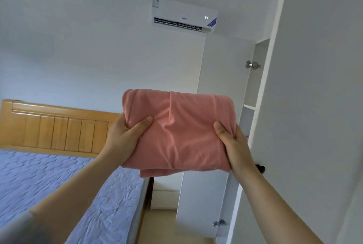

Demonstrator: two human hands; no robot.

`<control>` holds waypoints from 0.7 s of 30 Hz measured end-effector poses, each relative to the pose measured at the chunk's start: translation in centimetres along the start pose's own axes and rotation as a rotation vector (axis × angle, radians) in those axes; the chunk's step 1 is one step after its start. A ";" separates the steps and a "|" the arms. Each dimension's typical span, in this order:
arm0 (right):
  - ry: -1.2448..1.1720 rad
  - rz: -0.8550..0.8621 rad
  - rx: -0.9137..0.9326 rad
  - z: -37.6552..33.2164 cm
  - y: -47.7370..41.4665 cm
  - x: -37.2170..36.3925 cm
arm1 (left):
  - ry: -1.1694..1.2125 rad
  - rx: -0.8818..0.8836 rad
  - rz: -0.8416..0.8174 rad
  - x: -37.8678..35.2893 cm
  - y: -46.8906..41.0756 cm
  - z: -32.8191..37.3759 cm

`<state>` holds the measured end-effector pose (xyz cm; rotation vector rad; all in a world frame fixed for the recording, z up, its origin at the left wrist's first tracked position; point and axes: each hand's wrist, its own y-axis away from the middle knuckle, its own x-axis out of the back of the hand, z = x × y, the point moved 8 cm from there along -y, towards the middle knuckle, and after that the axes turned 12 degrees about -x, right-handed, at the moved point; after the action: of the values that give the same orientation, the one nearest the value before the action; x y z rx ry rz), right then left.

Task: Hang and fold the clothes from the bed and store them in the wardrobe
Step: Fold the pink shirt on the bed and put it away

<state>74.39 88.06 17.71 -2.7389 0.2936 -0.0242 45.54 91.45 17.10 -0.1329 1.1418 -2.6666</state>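
Observation:
A folded pink garment is held up in front of me at chest height. My left hand grips its left edge, thumb on top and fingers hidden underneath. My right hand grips its right edge the same way. The white wardrobe stands to the right, with a narrow strip of its inside and a shelf showing just behind the garment's right corner. The bed with its blue quilted mattress lies at the lower left, and no clothes show on the part in view.
An open white wardrobe door hangs behind and below the garment, hinges visible. A wooden headboard stands at the left against the wall. An air conditioner is mounted high on the wall. A strip of floor runs between bed and wardrobe.

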 end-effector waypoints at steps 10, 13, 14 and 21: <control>-0.058 0.077 0.052 3.6 -12.3 -0.7 | -0.081 -0.007 0.045 -4.4 -8.2 -6.5; -0.082 0.092 0.010 5.4 -15.2 -1.0 | -0.081 -0.007 0.034 -5.3 -10.0 -8.3; -0.082 0.088 -0.003 6.0 -16.3 -1.3 | -0.083 -0.007 0.030 -5.6 -10.7 -9.1; -0.064 0.139 -0.024 9.5 -24.2 -2.5 | -0.033 -0.038 -0.008 -8.9 -17.6 -15.6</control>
<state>77.31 114.06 18.10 -2.7300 0.4687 0.1048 48.27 116.40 19.09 -0.1873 1.1849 -2.6399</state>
